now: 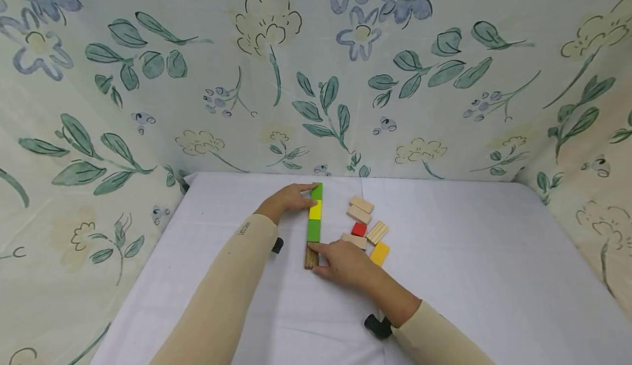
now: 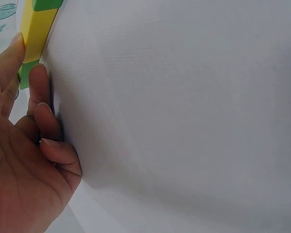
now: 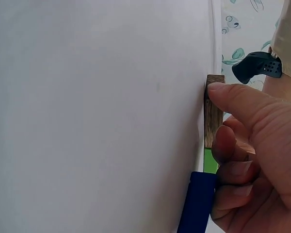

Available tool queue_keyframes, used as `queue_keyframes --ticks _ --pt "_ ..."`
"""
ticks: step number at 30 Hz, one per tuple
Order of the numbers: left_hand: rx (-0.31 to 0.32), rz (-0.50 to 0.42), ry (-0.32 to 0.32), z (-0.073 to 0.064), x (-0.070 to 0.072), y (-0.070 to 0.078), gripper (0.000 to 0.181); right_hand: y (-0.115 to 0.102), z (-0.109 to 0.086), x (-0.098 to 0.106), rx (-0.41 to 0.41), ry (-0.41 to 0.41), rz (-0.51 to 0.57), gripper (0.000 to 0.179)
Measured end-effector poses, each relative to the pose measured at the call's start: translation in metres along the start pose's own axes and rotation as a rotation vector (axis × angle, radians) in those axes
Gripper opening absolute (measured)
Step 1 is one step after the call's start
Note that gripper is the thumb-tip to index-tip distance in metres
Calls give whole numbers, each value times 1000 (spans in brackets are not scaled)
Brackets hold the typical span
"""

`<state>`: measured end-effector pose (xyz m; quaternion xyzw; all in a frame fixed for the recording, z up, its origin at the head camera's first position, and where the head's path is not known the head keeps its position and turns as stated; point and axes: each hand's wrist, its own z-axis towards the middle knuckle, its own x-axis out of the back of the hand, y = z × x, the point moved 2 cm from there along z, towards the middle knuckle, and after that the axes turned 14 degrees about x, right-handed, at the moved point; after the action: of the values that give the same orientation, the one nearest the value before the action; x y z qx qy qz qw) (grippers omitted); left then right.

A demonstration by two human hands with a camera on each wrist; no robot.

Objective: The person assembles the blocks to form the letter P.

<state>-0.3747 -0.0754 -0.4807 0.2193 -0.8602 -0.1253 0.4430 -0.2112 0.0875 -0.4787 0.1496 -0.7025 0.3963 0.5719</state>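
A straight row on the cloth runs away from me: a dark brown wooden block (image 1: 310,258) nearest, then a green block (image 1: 314,230), a yellow block (image 1: 315,212) and another green block (image 1: 317,192) farthest. My left hand (image 1: 287,200) is at the far end, its thumb touching the yellow block's side and a finger reaching to the far green block. My right hand (image 1: 348,262) holds the brown block between thumb and index finger, the other fingers curled in the right wrist view. Below those fingers lies a blue block (image 3: 198,204), hidden in the head view.
Right of the row lie plain wooden blocks (image 1: 359,214), a red block (image 1: 359,229), a grooved wooden block (image 1: 378,232) and an orange-yellow block (image 1: 379,254). White cloth (image 1: 459,255) covers the table. Floral fabric (image 1: 316,107) hangs behind.
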Motion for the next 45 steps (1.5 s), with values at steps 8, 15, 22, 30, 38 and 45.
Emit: queue_keyframes --ticks 8,15,22,30,38,45 --pt "2 -7 -1 0 -1 0 64 1 -1 -1 0 1 -7 57" --pt "5 -12 1 0 -1 0 64 1 -2 -2 22 13 -8 57" --pt "12 -13 4 0 -1 1 64 1 -2 -3 29 29 -19 58" --pt "1 -20 5 1 -2 -1 64 3 -10 0 -25 63 56 60" --pt "-10 -21 -4 3 -3 -1 64 18 -48 16 -288 197 78 70" --pt "11 -8 3 2 -1 0 65 41 -89 14 -539 165 55 100"
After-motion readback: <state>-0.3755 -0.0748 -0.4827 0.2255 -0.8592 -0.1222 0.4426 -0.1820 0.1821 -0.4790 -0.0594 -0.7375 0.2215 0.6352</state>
